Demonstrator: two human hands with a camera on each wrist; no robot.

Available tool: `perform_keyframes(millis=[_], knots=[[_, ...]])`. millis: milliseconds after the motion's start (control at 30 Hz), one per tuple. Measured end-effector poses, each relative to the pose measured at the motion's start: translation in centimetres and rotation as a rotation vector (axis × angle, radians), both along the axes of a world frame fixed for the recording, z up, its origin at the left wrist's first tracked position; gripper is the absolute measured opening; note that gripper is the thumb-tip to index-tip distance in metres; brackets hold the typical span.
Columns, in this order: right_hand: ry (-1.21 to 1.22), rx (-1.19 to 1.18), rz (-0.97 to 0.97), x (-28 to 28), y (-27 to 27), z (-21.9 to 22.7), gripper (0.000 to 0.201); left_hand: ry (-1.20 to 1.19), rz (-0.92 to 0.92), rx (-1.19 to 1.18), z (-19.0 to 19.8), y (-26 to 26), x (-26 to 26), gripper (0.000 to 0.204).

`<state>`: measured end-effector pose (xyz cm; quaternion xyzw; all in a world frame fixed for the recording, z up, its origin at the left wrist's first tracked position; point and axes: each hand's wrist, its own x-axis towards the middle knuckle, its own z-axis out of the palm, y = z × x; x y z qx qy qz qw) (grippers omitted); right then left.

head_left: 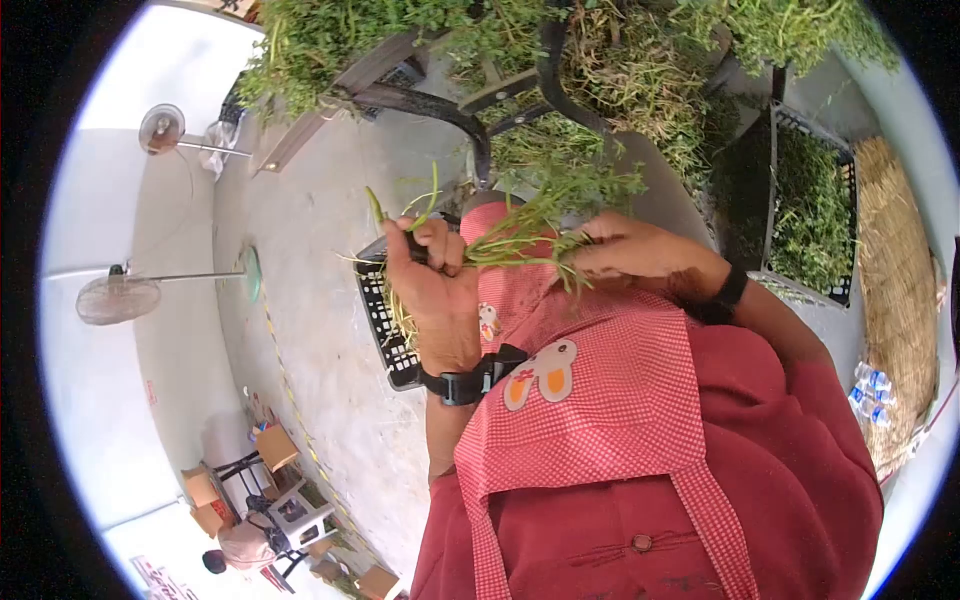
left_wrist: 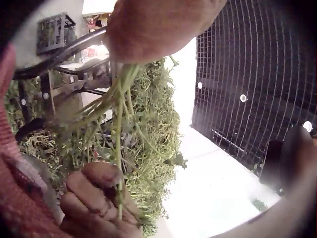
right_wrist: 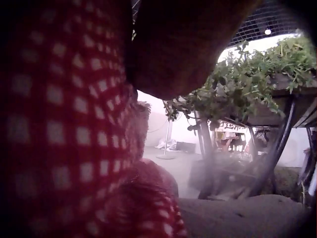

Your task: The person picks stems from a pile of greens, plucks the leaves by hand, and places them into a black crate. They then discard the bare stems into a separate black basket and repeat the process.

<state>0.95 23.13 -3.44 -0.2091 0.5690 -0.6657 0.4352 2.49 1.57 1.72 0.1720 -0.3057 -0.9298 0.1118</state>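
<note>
A bunch of leafy green stems [head_left: 520, 235] stretches between my two hands, above the lap of the red checked apron [head_left: 600, 420]. My left hand [head_left: 435, 290] has its fingers curled round the cut ends, thumb raised, with a stem or two poking out past it. Something small and dark shows at those fingers. On the other side my right hand [head_left: 640, 250] pinches the stems near the leafy part. In the left wrist view, stems hang from the left hand [left_wrist: 153, 29] down to the curled fingers of the right hand [left_wrist: 99, 198]. The right wrist view shows the right hand [right_wrist: 183, 54] dark and close.
A black plastic crate [head_left: 375, 320] with stems stands beside my left knee. Heaped greens [head_left: 340, 50] cover the table ahead, and more lie below. Another crate [head_left: 850, 220] of greens is at right, near a rolled straw mat [head_left: 885, 300]. Fans [head_left: 118, 297] and a seated person [head_left: 250, 545] are at left.
</note>
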Motion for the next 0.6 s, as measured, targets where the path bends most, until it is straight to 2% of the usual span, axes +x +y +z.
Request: perform_keyframes(millis=[67, 100, 133, 167, 233, 267, 300, 367, 400, 433, 500, 533, 600], knots=[[0.045, 0.002, 0.052, -0.1, 0.7, 0.3, 0.027, -0.022, 0.029, -0.020, 0.4, 0.4, 0.0, 0.027], [0.156, -0.043, 0.144, -0.1, 1.3, 0.8, 0.026, -0.053, 0.048, -0.035, 0.5, 0.5, 0.1, 0.026], [0.267, -0.087, 0.236, -0.2, 2.0, 1.3, 0.025, 0.034, 0.040, -0.079, -1.1, -1.6, -0.2, 0.025], [0.271, -0.086, 0.242, -0.4, 2.8, 1.7, 0.025, 0.038, 0.046, -0.078, -0.7, -1.5, -0.2, 0.025], [-0.254, -0.212, 0.004, -0.2, 4.2, 2.0, 0.023, 0.037, 0.106, -0.352, 0.7, -1.1, 0.2, 0.026], [-0.115, -0.354, 0.040, -1.2, 4.1, 1.7, 0.017, 0.026, 0.103, -0.383, 0.9, -0.4, 0.4, 0.027], [-0.112, -0.351, 0.034, -1.6, 3.5, 0.4, 0.017, 0.029, 0.097, -0.380, 0.7, 0.2, 0.5, 0.027], [0.969, -0.408, -0.352, -2.2, 1.8, -1.9, 0.014, 0.035, 0.104, -0.553, 0.3, 1.4, 0.5, 0.027], [0.972, -0.402, -0.358, -2.4, 1.5, -1.9, 0.014, 0.089, 0.062, -0.566, -0.2, 1.2, 0.5, 0.027], [0.491, -0.419, -0.295, -2.4, 0.9, -0.8, 0.020, 0.087, 0.054, -0.565, -0.3, 1.4, 0.7, 0.027], [-0.470, -0.415, -0.147, -2.5, -0.1, 1.8, 0.032, 0.126, 0.037, -0.710, -0.3, 1.7, 0.9, 0.027], [-0.598, -0.407, -0.137, -2.3, -0.3, 3.2, 0.036, 0.124, 0.031, -0.711, -0.4, 1.9, 1.1, 0.027], [-0.652, -0.440, -0.091, -2.3, -0.6, 4.0, 0.035, 0.154, 0.034, -0.849, -0.5, 2.4, 1.4, 0.028]])
